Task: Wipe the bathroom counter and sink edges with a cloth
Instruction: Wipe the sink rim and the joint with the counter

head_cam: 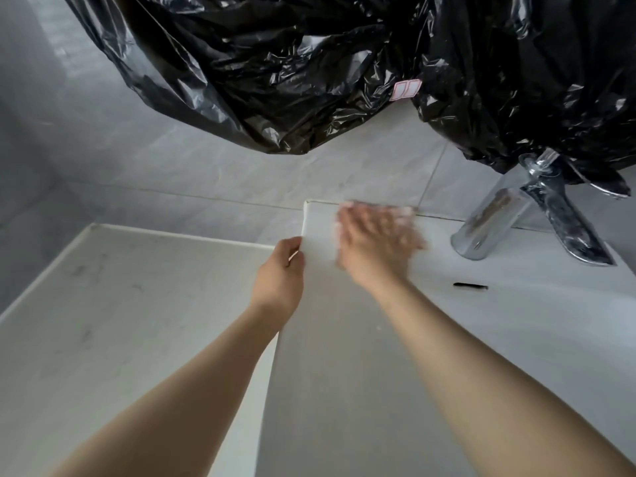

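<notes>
Black plastic sheeting (309,63) hangs over the far wall, and its lower folds drape onto the chrome tap (495,218) at the far right. I judge the tap will block a straight wipe along the sink's back edge.

The pale counter (120,304) lies lower on the left, with faint smudges I have yet to reach. The white sink (344,356) stands raised beside it.

My left hand (280,273) clamps the sink's left rim, thumb on top and fingers curled round the edge, most likely to steady me.

My right hand (375,242), blurred by motion, lies flat with its fingers spread. It presses the white cloth (358,204) onto the sink's far left corner, and only the cloth's fringe shows past the fingertips.

A dark overflow slot (469,286) sits right of that hand.
</notes>
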